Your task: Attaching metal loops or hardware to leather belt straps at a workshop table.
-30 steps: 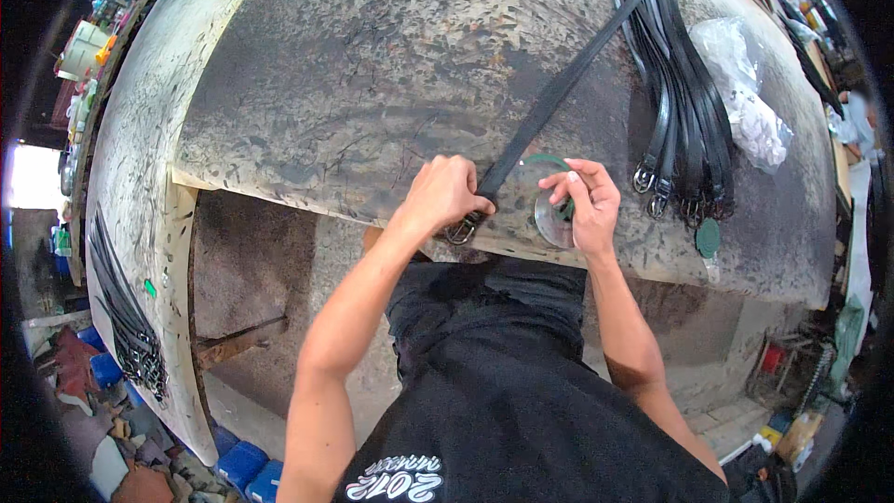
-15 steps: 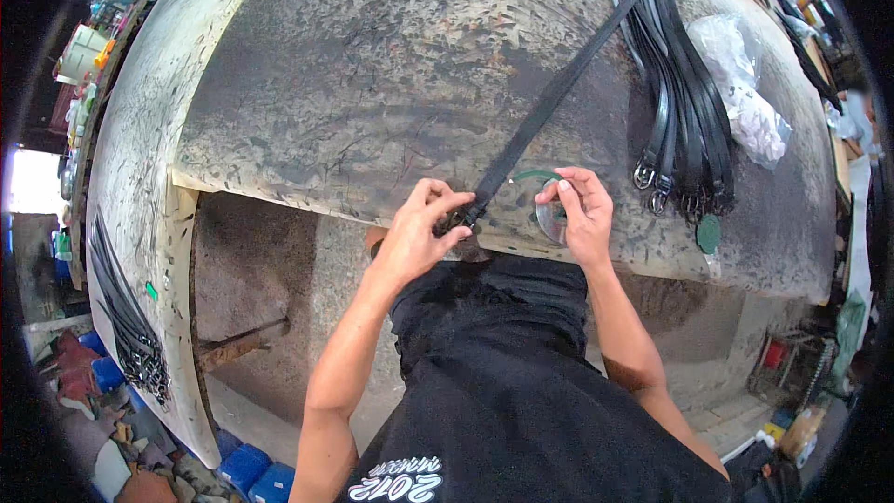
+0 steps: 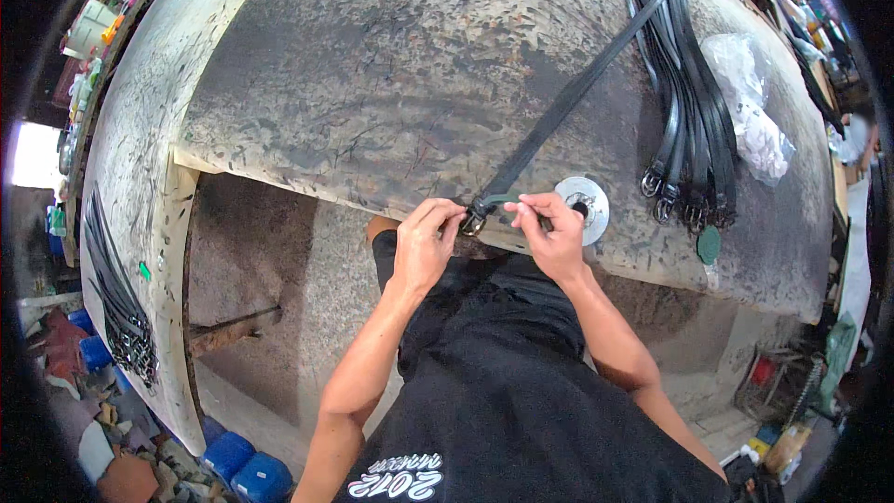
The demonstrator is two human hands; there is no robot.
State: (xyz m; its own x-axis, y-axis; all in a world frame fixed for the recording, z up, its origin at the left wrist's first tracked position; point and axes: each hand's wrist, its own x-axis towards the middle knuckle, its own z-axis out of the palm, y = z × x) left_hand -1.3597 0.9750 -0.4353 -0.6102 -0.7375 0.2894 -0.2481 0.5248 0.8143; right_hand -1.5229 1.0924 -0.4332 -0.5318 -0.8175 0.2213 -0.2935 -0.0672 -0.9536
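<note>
A black belt [image 3: 549, 121] lies slantwise over the worktable, its metal buckle [image 3: 474, 222] at the front edge close to me. Fingers pinched together, my left hand [image 3: 426, 247] touches the belt's left side just above the buckle; what sits between its fingertips is hidden. From the other side my right hand [image 3: 556, 240] pinches a thin dark green strip [image 3: 501, 197], which runs to the belt beside the buckle. A flat silvery disc with a dark centre [image 3: 598, 214] rests on the table right behind my right hand.
More black belts [image 3: 684, 121] lie bunched at the right, buckles toward me. Beyond them is a clear plastic bag with pale contents [image 3: 756, 126]. A green round piece [image 3: 709, 245] lies near the front edge. Another belt bundle [image 3: 121, 307] lies on the left tabletop, near blue containers [image 3: 261, 478].
My right hand has moved left to the buckle, bringing the green strip against the belt. The disc now lies uncovered on the table. My left fingers have closed into a pinch.
</note>
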